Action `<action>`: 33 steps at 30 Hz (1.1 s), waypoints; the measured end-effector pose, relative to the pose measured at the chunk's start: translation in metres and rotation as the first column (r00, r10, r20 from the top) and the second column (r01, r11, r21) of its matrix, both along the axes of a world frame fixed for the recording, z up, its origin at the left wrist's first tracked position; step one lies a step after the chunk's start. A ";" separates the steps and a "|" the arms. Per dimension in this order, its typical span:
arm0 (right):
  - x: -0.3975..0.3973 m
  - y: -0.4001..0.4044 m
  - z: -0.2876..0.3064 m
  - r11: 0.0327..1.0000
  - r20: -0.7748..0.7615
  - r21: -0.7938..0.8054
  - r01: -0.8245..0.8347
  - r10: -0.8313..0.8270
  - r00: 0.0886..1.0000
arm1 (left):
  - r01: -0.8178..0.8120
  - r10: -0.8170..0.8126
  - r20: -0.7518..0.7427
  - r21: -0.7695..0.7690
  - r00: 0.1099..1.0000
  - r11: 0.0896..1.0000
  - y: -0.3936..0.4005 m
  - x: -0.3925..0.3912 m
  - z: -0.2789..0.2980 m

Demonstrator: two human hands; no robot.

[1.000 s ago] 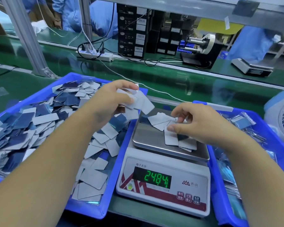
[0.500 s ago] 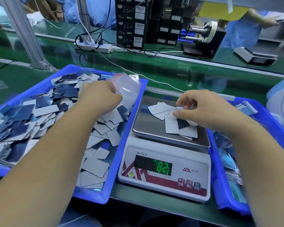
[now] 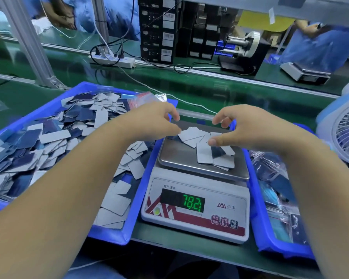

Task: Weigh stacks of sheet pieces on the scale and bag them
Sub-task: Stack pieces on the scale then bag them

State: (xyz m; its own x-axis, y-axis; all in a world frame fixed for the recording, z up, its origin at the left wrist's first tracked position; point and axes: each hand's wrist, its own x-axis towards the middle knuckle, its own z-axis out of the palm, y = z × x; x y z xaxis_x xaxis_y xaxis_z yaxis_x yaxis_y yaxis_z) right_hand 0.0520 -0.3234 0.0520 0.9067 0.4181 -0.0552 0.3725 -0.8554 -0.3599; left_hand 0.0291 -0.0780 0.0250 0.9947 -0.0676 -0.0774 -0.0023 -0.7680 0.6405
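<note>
I count one scale (image 3: pixel 195 210), two blue bins (image 3: pixel 117 236); my left hand (image 3: pixel 151 125) and right hand (image 3: pixel 242 129), fingers apart, over the sheet pieces (image 3: pixel 205 153).

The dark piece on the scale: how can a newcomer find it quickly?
Find the white scale with green digits between two blue bins. On its steel pan lie grey pieces. The dark piece, below the right hand, is the only navy one fully visible.

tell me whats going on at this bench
A person is weighing small sheet pieces on a digital scale whose display reads 78.21. The left hand and right hand reach in over the pan from either side, fingers curved around the loose pile as if to gather it. A blue tray of more pieces sits to the left, and another blue tray of bagged ones to the right.
</note>
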 end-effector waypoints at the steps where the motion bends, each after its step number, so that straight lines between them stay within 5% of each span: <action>1: 0.000 0.001 0.004 1.000 -0.007 -0.025 -0.018 0.018 1.000 | 0.007 -0.007 -0.028 0.015 1.000 1.000 0.000 0.000 0.000; 10: 0.007 -0.004 -0.006 0.976 -0.152 -0.219 -0.007 -0.027 0.988 | 0.129 -0.104 -0.109 0.257 0.989 0.958 -0.014 0.009 0.004; 16: 0.006 -0.002 -0.017 0.987 -0.145 -0.141 0.072 -0.092 0.985 | 0.157 -0.130 -0.113 0.274 0.985 0.949 -0.027 0.027 0.011; 23: 0.012 -0.003 -0.027 0.986 -0.216 0.060 0.156 -0.139 0.966 | 0.166 -0.136 -0.241 0.110 0.961 0.980 -0.037 0.042 0.011; 33: 0.012 -0.004 -0.032 0.979 -0.203 0.175 0.107 -0.070 0.977 | 0.307 -0.136 -0.357 0.482 0.924 0.820 -0.063 0.033 0.029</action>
